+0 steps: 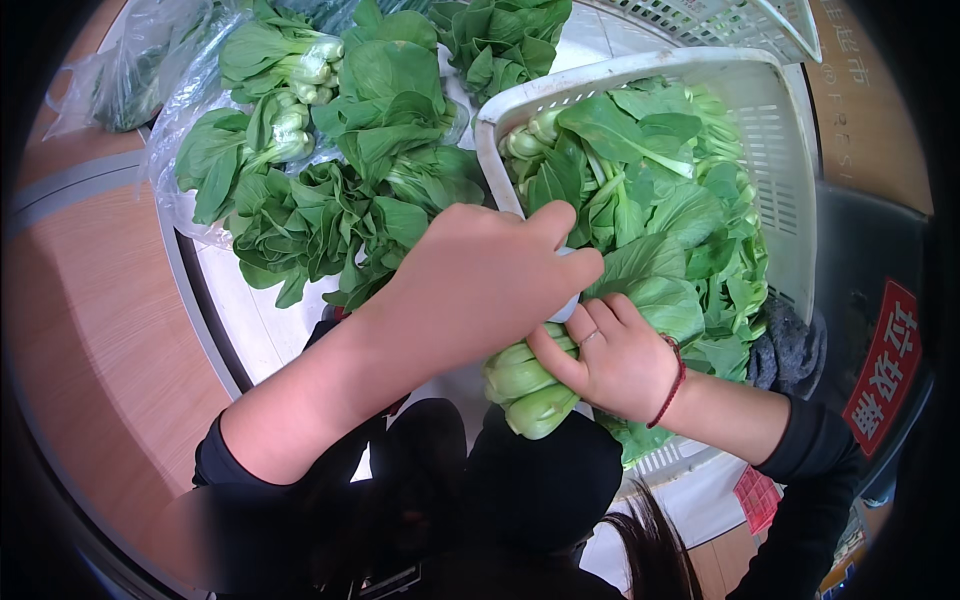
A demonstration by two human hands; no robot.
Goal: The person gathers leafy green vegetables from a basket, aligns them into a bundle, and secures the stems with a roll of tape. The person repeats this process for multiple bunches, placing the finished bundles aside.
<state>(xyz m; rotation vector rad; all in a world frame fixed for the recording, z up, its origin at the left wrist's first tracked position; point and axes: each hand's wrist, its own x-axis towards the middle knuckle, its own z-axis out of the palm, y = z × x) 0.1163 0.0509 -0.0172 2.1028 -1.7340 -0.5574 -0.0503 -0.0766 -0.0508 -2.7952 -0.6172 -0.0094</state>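
Observation:
My right hand (615, 360) grips a bunch of bok choy (529, 382) over my lap, its pale stem bases pointing down towards me and its leaves lying over the basket's near part. Just above, my left hand (495, 277) is curled round a small whitish object, mostly hidden by the fingers; its kind cannot be told. Loose bok choy (637, 172) fills a white plastic basket (776, 157) in front on the right. Bunches of bok choy (300, 217) lie in front on the left, and some have shiny clear bands round their stems (319, 64).
Clear plastic bags (180, 97) lie at the far left. Another white basket (705, 19) is beyond the first. On the right stand a black bin (847, 277) with a red written label and a dark grey cloth (787, 349). A red basket (756, 499) shows lower right.

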